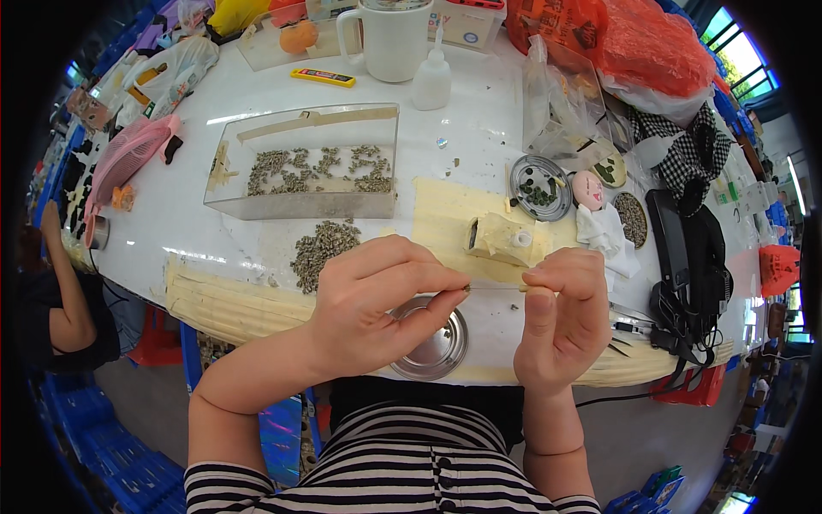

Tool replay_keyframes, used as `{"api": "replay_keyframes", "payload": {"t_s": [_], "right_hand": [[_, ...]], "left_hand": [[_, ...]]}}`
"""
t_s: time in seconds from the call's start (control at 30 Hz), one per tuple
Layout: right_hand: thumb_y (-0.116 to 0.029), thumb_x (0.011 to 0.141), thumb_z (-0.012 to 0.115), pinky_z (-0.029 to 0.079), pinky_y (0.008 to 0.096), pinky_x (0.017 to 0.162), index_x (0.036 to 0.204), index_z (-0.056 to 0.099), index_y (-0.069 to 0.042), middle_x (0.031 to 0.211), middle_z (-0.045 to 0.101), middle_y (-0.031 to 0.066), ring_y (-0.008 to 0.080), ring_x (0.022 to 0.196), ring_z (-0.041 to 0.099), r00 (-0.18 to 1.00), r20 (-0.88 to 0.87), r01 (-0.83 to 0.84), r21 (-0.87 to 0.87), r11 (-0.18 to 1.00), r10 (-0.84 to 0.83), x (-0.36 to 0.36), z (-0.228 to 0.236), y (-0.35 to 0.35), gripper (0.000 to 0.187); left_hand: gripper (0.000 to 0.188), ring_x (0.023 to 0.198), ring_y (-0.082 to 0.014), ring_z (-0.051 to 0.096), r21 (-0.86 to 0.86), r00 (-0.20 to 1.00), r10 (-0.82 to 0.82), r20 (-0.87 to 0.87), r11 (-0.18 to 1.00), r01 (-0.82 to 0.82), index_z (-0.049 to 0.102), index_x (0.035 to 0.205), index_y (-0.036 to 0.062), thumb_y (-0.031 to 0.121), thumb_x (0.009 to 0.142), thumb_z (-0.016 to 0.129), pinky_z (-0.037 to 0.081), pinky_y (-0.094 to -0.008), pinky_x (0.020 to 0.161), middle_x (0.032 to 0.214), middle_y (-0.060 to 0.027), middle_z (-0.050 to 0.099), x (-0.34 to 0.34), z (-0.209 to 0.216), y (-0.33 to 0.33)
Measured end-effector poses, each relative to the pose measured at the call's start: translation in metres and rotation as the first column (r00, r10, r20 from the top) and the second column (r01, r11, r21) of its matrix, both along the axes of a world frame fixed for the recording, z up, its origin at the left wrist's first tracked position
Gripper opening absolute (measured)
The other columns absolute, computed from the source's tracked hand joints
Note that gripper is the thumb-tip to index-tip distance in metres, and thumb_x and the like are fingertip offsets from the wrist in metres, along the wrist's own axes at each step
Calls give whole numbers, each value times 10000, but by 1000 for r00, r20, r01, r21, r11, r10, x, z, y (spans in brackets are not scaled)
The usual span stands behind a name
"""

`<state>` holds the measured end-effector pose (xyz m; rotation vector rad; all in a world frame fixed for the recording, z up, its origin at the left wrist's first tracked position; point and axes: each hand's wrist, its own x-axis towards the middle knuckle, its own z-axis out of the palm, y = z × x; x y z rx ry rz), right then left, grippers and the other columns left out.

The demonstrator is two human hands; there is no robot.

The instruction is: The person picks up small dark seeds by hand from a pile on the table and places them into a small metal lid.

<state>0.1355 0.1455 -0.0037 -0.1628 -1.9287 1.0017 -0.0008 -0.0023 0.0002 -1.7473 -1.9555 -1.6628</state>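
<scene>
My left hand (pixel 385 291) is closed in a pinch on a tiny dark piece (pixel 467 289), too small to name, above the table's near edge. Facing it, my right hand (pixel 565 313) pinches a thin pale rod (pixel 501 288) that points toward the piece; whether they touch I cannot tell. Below and partly behind my left hand sits a round metal dish (pixel 437 364) with a few small bits in it. A heap of small grey-green pieces (pixel 321 254) lies just beyond my left hand. Beyond my right hand stands a block wrapped in yellowish tape (pixel 505 240) with a white nozzle on top.
A clear box (pixel 300 206) holds many similar pieces. Behind it are a yellow cutter knife (pixel 323 78), a white mug (pixel 396 43) and a squeeze bottle (pixel 431 81). At right are a metal dish with dark green bits (pixel 541 188), a doll-like figure (pixel 591 201) and black cables (pixel 685 317).
</scene>
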Motion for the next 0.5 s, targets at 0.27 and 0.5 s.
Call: {"api": "replay_keyframes", "payload": {"t_s": [0.27, 0.5], "right_hand": [[-60, 872, 722, 425, 331, 778, 915, 664, -35, 889, 640, 53, 236, 845, 540, 942, 7, 328, 196, 924, -336, 3, 4, 12, 76], [-91, 835, 761, 423, 352, 783, 980, 708, -63, 914, 644, 56, 248, 872, 531, 861, 141, 369, 488, 791, -489, -4, 1, 18, 157]], "left_hand": [[255, 703, -169, 656, 9, 1000, -6, 3, 1000, 6, 752, 948, 0, -68, 705, 794, 500, -256, 591, 811, -86, 689, 0, 0, 0], [279, 706, -161, 648, -1, 1000, -13, 17, 1000, 13, 757, 987, 2, -77, 722, 788, 506, -252, 597, 826, -80, 678, -1, 1, -4]]}}
